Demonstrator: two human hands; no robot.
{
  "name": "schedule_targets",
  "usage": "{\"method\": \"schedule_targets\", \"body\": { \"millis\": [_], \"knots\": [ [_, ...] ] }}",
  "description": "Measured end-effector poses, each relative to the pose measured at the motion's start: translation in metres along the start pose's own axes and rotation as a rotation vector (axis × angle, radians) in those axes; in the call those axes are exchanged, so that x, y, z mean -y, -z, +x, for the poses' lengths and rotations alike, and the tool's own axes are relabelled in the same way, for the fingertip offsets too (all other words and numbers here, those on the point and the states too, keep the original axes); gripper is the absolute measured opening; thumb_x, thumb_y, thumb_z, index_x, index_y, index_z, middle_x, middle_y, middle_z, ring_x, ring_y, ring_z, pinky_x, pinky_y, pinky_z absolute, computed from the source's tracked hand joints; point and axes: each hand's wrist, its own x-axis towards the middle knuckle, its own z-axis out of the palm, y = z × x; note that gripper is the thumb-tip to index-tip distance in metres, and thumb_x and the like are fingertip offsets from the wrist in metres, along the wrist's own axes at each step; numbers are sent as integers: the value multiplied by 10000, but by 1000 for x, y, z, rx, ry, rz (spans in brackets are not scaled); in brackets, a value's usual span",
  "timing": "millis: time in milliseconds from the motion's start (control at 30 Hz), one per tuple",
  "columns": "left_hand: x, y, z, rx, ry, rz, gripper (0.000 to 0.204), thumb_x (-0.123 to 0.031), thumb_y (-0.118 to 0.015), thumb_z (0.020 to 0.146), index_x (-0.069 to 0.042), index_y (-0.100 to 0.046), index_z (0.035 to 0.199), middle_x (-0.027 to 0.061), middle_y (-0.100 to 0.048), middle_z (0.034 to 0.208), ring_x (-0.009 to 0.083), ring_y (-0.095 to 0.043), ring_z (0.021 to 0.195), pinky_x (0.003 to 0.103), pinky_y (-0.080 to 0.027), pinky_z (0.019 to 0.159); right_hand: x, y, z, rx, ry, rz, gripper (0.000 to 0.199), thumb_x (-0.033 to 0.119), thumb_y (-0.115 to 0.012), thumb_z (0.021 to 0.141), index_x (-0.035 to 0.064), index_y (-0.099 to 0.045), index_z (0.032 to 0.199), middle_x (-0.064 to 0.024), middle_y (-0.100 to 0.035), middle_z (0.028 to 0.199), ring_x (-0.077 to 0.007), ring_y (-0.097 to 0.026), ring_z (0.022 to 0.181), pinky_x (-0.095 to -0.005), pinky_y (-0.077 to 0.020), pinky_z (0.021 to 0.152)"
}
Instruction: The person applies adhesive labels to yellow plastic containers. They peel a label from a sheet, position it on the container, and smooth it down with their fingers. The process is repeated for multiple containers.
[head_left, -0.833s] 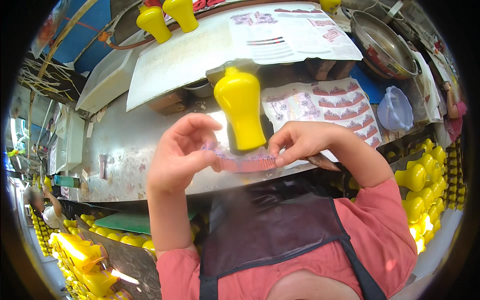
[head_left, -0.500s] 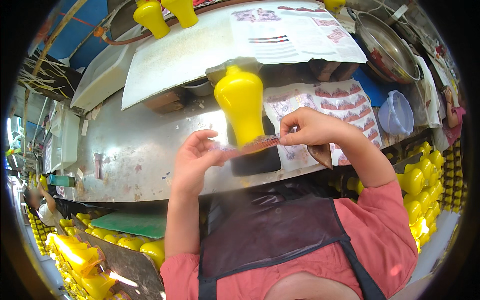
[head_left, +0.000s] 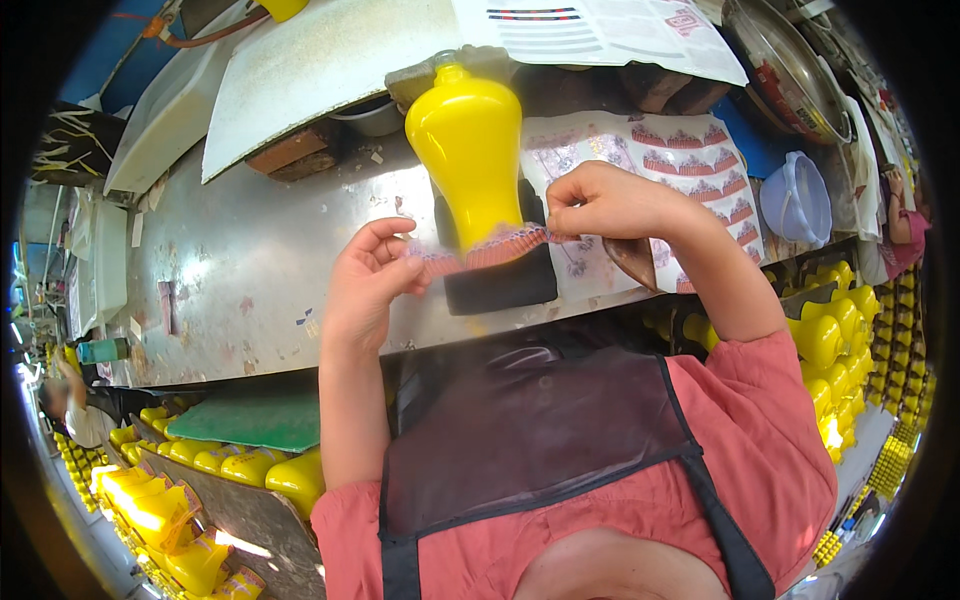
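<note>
A glossy yellow vase [head_left: 465, 150] lies on a black pad [head_left: 505, 290], its neck pointing away from me against a grey block [head_left: 408, 88]. Across its near end runs a thin, floppy printed decal strip [head_left: 505, 246] with a scalloped pink and purple pattern. My left hand [head_left: 365, 280] pinches the strip's left end between thumb and fingers. The other end is pinched by my right hand [head_left: 605, 205], just right of the vase. The strip lies over the vase's narrow part; how firmly it touches there I cannot tell.
Decal sheets [head_left: 690, 165] lie at the right on the metal table [head_left: 250, 290], near a lilac bucket [head_left: 795, 205] and a big metal basin [head_left: 785, 80]. A brown pointed piece [head_left: 632, 262] sits below my right wrist. Yellow vases [head_left: 240, 465] stand in rows below the table.
The whole view has shifted, so the vase and both hands appear higher and slightly left. Both hands still stretch the strip over the vase's near end.
</note>
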Motion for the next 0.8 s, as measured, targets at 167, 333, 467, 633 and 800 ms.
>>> {"method": "schedule_targets", "body": {
  "millis": [167, 333, 467, 633, 800],
  "knots": [
    [8, 1, 12, -18, 15, 36, 394, 24, -697, 877, 9, -589, 1256, 48, -687, 896, 123, -673, 757, 244, -554, 681, -14, -7, 10, -52, 14, -67, 225, 205, -646, 852, -15, -690, 834, -103, -677, 751, -144, -612, 690, -314, -507, 696],
    [22, -13, 16, -264, -232, 544, 441, -68, -645, 930, 42, -547, 1346, 132, -664, 1168, 178, -633, 1056, 340, -510, 928, -27, -24, 10, -590, 259, -495, 377, 239, -660, 866, 24, -669, 1175, -168, -736, 920, -242, -685, 732, -351, -545, 738],
    [37, -37, 13, -224, -521, 665, 639, -248, -617, 958, 35, -405, 1490, 217, -552, 1375, 297, -534, 1259, 444, -377, 1117, -18, -43, 5, -655, 283, -215, 724, 345, -722, 871, 60, -457, 1482, -184, -702, 863, -261, -683, 705, -364, -536, 702],
    [48, -63, 24, -201, -671, 847, 785, -407, -573, 997, 72, -279, 1545, 265, -544, 1371, 333, -550, 1270, 427, -400, 1102, 3, -62, 4, -545, 145, 46, 1005, 343, -818, 822, 43, -272, 1610, -155, -670, 756, -195, -656, 620, -322, -506, 611],
    [49, -63, 25, -143, -617, 676, 778, -385, -588, 980, 58, -290, 1546, 249, -524, 1396, 345, -518, 1287, 437, -373, 1110, 13, -63, 3, -520, 100, 231, 1021, 249, -838, 795, 46, -265, 1616, -116, -718, 864, -84, -604, 594, -258, -485, 578]
  ]
}}
